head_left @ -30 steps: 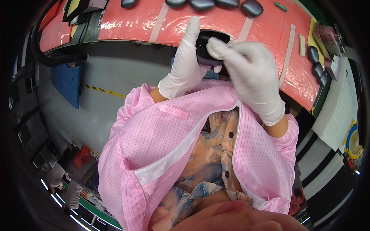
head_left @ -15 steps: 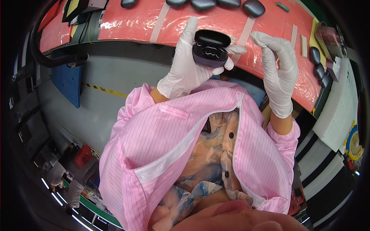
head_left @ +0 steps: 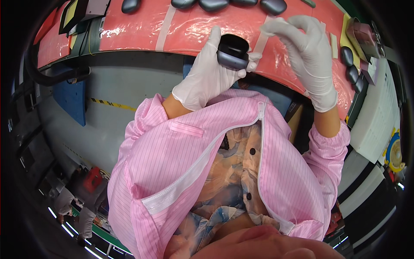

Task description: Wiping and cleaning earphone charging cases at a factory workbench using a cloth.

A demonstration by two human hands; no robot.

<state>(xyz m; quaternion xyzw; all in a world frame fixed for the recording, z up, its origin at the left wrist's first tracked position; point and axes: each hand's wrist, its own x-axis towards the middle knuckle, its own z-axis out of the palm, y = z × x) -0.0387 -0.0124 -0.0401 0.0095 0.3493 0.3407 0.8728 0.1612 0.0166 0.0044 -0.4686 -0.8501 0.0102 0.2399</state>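
My left hand point(head_left: 200, 80), in a white glove, grips a dark grey earbud charging case point(head_left: 233, 60) over the near edge of the bench. The case's lid stands raised, and its inside is mostly turned out of sight. To the right, my gloved right hand point(head_left: 308, 60) hovers above the red mat point(head_left: 198, 30), apart from the case. Its thumb and forefinger come together toward the left in a pinch. Whatever may be between those fingertips is too small to make out.
Several closed dark cases point(head_left: 213, 3) line the far side of the mat. More cases point(head_left: 352, 74) sit at its right edge, near a pale strip point(head_left: 334, 45) and a clear box point(head_left: 364, 34). A black flexible hose point(head_left: 56, 77) curves at the left.
My left hand has tilted the case, so its inside shows less than before. My right hand has moved up and left over the mat. The whole view has shifted slightly.
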